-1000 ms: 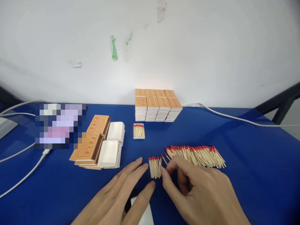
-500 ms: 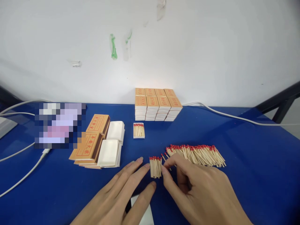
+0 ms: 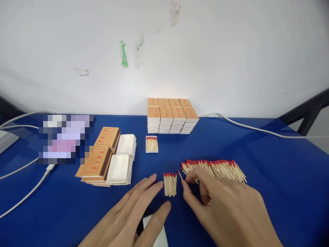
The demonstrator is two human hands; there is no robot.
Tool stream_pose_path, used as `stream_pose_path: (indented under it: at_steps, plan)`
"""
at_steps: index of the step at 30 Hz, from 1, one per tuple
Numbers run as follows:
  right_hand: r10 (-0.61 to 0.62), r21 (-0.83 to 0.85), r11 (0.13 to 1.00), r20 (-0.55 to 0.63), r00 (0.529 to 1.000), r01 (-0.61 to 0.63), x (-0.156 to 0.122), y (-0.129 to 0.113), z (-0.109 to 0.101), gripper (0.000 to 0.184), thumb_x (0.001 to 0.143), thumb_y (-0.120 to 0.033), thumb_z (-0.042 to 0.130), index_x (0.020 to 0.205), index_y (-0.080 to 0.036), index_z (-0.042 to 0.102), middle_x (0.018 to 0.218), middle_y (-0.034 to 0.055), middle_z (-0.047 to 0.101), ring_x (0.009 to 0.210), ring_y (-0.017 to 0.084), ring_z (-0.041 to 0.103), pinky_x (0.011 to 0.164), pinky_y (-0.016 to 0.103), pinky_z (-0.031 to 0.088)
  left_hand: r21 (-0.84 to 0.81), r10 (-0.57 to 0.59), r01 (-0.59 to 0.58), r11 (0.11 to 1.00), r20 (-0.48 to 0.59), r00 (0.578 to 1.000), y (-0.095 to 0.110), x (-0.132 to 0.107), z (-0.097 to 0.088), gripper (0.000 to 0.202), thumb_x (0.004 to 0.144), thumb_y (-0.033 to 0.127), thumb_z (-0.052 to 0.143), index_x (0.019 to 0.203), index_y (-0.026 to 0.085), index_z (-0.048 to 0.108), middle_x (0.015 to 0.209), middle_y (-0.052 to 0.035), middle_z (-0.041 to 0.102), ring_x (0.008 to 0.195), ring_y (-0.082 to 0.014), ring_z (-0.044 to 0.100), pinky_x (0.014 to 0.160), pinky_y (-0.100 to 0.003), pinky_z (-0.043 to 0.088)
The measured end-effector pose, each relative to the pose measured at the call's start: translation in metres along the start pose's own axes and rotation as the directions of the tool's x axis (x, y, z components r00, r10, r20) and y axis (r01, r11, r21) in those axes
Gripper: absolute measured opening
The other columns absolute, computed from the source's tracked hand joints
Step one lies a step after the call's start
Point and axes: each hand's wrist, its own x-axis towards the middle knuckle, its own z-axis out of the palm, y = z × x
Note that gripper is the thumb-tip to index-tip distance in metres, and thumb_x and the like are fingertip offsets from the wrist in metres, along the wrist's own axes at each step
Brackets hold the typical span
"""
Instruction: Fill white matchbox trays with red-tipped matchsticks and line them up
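Note:
A small row of red-headed matches (image 3: pixel 170 185) lies in the middle of the blue table, heads pointing away from me. My left hand (image 3: pixel 138 209) rests just left of it, fingers spread, index tip by the row's edge and thumb below. To the right, my right hand (image 3: pixel 221 202) has thumb and index finger closed at the lower end of a single match (image 3: pixel 180 175). That match tilts between the row and a larger heap of matches (image 3: pixel 218 168), whose near edge my right hand partly covers. Beyond the row stands an open matchbox tray (image 3: pixel 151 144) filled with matches.
Stacked matchboxes (image 3: pixel 172 116) stand by the wall. At left are orange matchbox sleeves (image 3: pixel 96 161) beside white inner trays (image 3: pixel 118 168). A blurred-out device (image 3: pixel 65 139) with a cable lies farther left. A white object (image 3: pixel 156 233) sits partly under my left hand.
My right hand has moved slightly right, away from the small row, and a single match now shows at its fingertips. My left hand has hardly moved. The view has shifted slightly.

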Motion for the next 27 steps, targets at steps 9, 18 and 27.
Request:
stream_pose_path:
  at_steps: [9, 18, 27]
  plan:
    - [-0.01, 0.199, 0.98, 0.104, 0.995, -0.011, -0.0072, 0.0006, 0.0027, 0.019, 0.104, -0.035, 0.063, 0.086, -0.03, 0.064, 0.049, -0.0114, 0.054, 0.035, 0.013, 0.055, 0.042, 0.029, 0.036, -0.06, 0.001, -0.001, 0.998, -0.002, 1.0, -0.0007, 0.001, 0.001, 0.048, 0.12, 0.023, 0.044, 0.167, 0.022, 0.053, 0.176, -0.0136, 0.046, 0.16, -0.0301, 0.05, 0.127, -0.045, 0.04]
    - [-0.004, 0.26, 0.965, 0.131, 0.991, -0.031, -0.0063, 0.0003, 0.0012, 0.015, 0.106, -0.032, 0.06, 0.093, -0.029, 0.066, 0.05, -0.0127, 0.056, 0.036, 0.012, 0.055, 0.042, 0.028, 0.036, -0.065, -0.019, 0.018, 0.998, -0.013, 1.0, -0.0021, 0.0028, 0.0001, 0.045, 0.121, 0.03, 0.044, 0.165, 0.024, 0.056, 0.176, -0.0093, 0.047, 0.158, -0.0244, 0.052, 0.125, -0.038, 0.041]
    - [0.025, 0.146, 0.989, 0.004, 1.0, -0.025, -0.0001, 0.0023, -0.0019, 0.025, 0.106, -0.033, 0.054, 0.088, -0.029, 0.07, 0.049, -0.0103, 0.058, 0.034, 0.013, 0.053, 0.041, 0.03, 0.034, 0.014, 0.006, -0.007, 1.0, 0.05, 0.999, 0.0004, -0.0016, 0.0038, 0.052, 0.118, 0.026, 0.045, 0.17, 0.024, 0.048, 0.177, -0.0168, 0.044, 0.16, -0.0324, 0.05, 0.123, -0.048, 0.045]
